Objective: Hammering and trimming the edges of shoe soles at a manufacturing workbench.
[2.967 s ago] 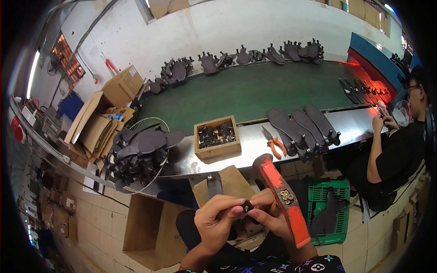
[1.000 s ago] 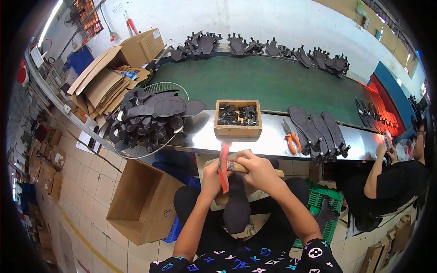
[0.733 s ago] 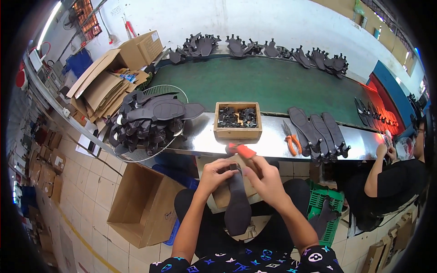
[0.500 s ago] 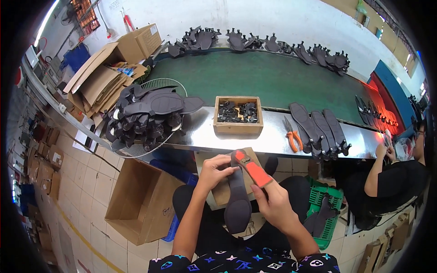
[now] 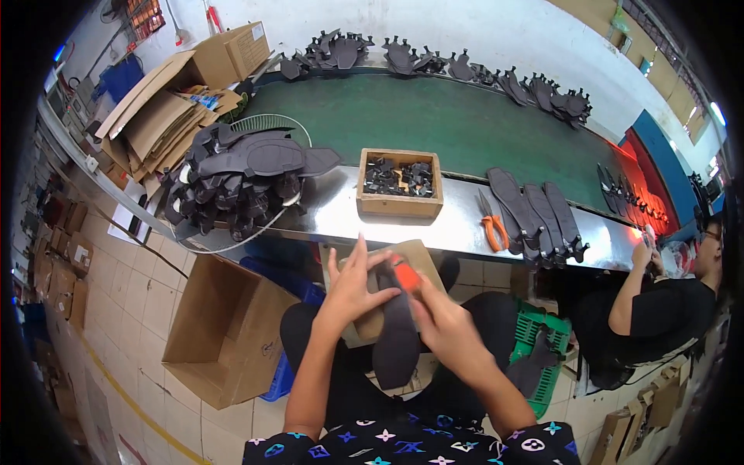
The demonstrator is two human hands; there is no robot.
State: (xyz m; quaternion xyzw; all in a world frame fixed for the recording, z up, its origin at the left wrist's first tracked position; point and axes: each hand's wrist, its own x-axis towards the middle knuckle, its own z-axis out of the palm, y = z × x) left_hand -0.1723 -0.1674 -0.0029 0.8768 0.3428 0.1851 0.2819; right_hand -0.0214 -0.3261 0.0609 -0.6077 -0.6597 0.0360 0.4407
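Note:
A dark grey shoe sole (image 5: pixel 397 341) lies lengthwise between my knees, its far end over a tan board (image 5: pixel 363 322). At that far end my left hand (image 5: pixel 350 293) grips its edge with thumb and one finger, the other fingers lifted and spread. From the right, my right hand (image 5: pixel 449 329) is closed around a red-orange hand tool (image 5: pixel 405 276), partly blurred, whose tip overlaps the sole's far end. Exactly where tool and sole meet is hidden by fingers and blur.
On the metal bench edge sit a wooden box (image 5: pixel 400 204) of small black parts, orange-handled pliers (image 5: pixel 493 231), several soles (image 5: pixel 535 209) and a heaped basket (image 5: pixel 256 167). An open carton (image 5: pixel 221 333) stands left, a green crate (image 5: pixel 546 384) right. A co-worker (image 5: pixel 643 325) sits at right.
My right hand has brought the tool up and left over the sole's far end. My left hand's upper fingers have lifted and spread. The whole view has shifted slightly.

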